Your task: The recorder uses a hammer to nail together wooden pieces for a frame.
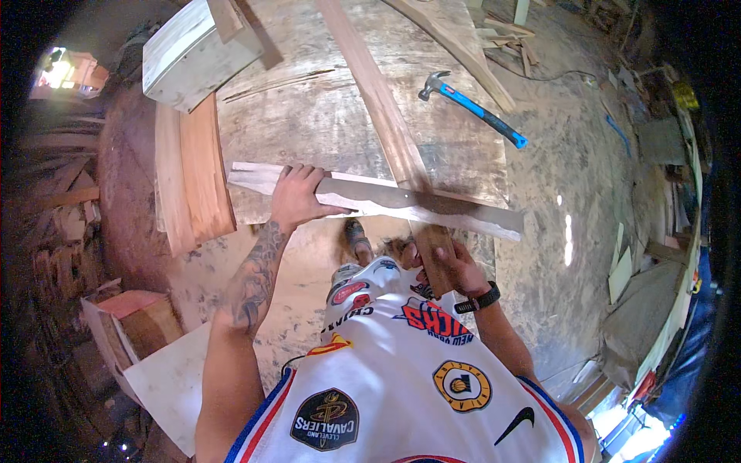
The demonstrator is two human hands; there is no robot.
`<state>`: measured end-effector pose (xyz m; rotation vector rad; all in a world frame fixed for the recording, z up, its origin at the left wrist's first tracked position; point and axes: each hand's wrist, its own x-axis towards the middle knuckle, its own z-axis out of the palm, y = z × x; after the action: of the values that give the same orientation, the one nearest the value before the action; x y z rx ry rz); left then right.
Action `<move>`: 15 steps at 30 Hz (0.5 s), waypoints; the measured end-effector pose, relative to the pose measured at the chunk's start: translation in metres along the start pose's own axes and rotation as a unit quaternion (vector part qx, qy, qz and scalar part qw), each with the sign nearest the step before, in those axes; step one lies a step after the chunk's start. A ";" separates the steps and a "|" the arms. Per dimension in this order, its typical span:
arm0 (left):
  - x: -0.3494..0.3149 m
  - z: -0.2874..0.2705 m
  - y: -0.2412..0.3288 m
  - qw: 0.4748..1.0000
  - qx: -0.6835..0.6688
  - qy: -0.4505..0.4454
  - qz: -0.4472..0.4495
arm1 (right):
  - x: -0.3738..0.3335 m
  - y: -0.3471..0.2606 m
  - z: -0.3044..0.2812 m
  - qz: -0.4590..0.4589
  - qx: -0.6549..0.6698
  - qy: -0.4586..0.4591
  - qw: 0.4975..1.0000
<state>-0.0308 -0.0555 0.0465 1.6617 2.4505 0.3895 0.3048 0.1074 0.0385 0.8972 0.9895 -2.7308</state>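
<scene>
My left hand (299,197) grips a pale board (359,194) near its left end, fingers over the far edge and thumb along the near side. This board has a rough whitish edge and lies crosswise in front of me. A long brown wooden plank (370,85) runs from the far side toward my body, and the pale board crosses on top of it. My right hand (461,270) is closed round the plank's near end, close to my shirt. Beyond the pale board, to the right, a claw hammer (477,110) with a blue and black handle lies on the plywood sheet (285,116).
A whitish box-like block (199,58) stands at the far left, with reddish boards (207,174) below it. Another wooden strip (455,50) lies at the far right, near scrap wood (509,35). An open wooden box (131,328) sits at the near left. Dusty floor surrounds the plywood.
</scene>
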 end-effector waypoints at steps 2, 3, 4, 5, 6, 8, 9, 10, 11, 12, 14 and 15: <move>-0.001 0.010 -0.004 1.000 -0.002 0.008 -0.002 | 0.004 0.009 -0.008 -0.005 0.017 0.008 1.000; -0.001 0.013 -0.004 1.000 -0.006 0.014 -0.001 | 0.012 0.026 -0.026 -0.085 -0.088 0.060 0.991; 0.001 0.012 -0.005 1.000 -0.006 0.014 0.000 | 0.017 0.026 -0.025 -0.163 -0.192 0.111 0.961; 0.004 0.012 -0.006 1.000 -0.010 0.011 -0.017 | 0.016 0.025 -0.026 -0.164 -0.192 0.111 0.961; 0.006 0.012 -0.009 0.999 -0.012 0.009 -0.037 | 0.013 0.000 -0.002 -0.178 -0.268 0.141 0.936; 0.013 0.009 -0.010 0.999 -0.026 0.026 -0.031 | 0.002 -0.047 0.056 -0.139 -0.410 0.208 0.877; 0.017 0.008 -0.007 0.998 -0.045 0.042 -0.020 | 0.005 -0.037 0.049 -0.139 -0.408 0.213 0.877; 0.018 0.008 -0.005 0.998 -0.050 0.036 -0.015 | 0.014 -0.019 0.033 -0.217 -0.519 0.248 0.789; 0.019 0.007 -0.005 0.998 -0.050 0.034 -0.013 | 0.019 -0.010 0.024 -0.288 -0.617 0.275 0.679; 0.017 0.007 -0.005 0.998 -0.046 0.041 -0.009 | 0.018 -0.008 0.026 -0.286 -0.616 0.277 0.680; 0.015 0.009 -0.008 0.998 -0.042 0.044 -0.004 | 0.015 -0.003 0.035 -0.167 -0.577 0.298 0.742; 0.013 0.009 -0.010 0.998 -0.041 0.052 -0.002 | 0.014 -0.003 0.041 -0.164 -0.576 0.299 0.743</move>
<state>-0.0421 -0.0458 0.0353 1.6422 2.4738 0.5827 0.2718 0.0864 0.0572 1.3021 2.6425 -1.2867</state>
